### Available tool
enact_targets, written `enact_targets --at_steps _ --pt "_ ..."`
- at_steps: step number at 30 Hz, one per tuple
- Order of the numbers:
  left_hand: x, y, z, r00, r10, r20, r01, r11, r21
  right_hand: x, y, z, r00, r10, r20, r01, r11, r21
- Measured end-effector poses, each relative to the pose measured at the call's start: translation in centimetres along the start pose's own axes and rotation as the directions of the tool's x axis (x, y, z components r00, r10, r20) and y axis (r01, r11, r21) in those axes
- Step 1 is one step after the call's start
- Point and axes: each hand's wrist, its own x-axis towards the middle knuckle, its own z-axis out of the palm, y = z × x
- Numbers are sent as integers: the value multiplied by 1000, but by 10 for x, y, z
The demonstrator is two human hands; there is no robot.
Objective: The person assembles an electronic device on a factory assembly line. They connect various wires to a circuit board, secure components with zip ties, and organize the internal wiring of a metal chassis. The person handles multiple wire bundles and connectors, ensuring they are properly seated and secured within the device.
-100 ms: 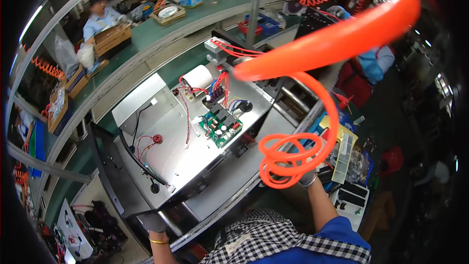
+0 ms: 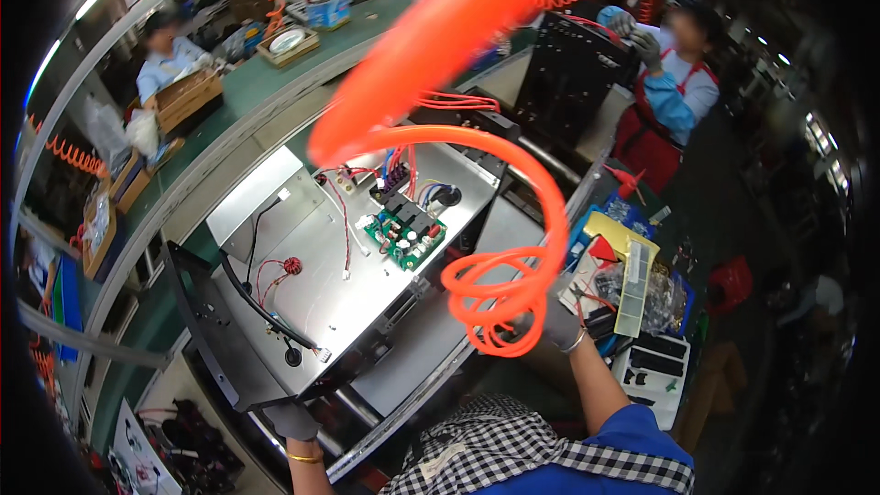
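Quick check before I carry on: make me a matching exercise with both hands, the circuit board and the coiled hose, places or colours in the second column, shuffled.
Column one:
1. Left hand
2. Right hand
3. Circuit board
4. Coiled hose

Column two:
A. Green, in the open metal case
B. Grey-gloved, next to the lower loops in this view
C. Bright orange, hanging in front of the camera
D. Grey-gloved, at the lower corner of the black panel

Pairs: 1-D, 2-B, 3-A, 4-C

Smooth metal chassis [image 2: 316, 298], matt black panel [image 2: 203, 321], glossy plastic hose [image 2: 440, 50], cloth apron [image 2: 490, 449]
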Motion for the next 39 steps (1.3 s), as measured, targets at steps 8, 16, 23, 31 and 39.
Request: enact_targets --at_steps 8,16,23,31,39 --pt "1 2 120 981 101 167 -167 878 449 -24 7 -47 1000 22 22 -22 999 23" --pt "7 -17 229 923 241 299 -351 845 403 -53 36 -92 997 -70 31 66 993 101" --pt "-6 16 260 947 -6 322 -39 990 134 -52 51 -61 990 -133 52 132 991 21" --pt "-88 33 130 900 -192 392 79 955 286 -90 94 10 934 -357 -13 352 926 -138" --pt "-115 0 -206 990 11 -142 110 573 812 -118 56 38 997 -48 59 64 944 -323"
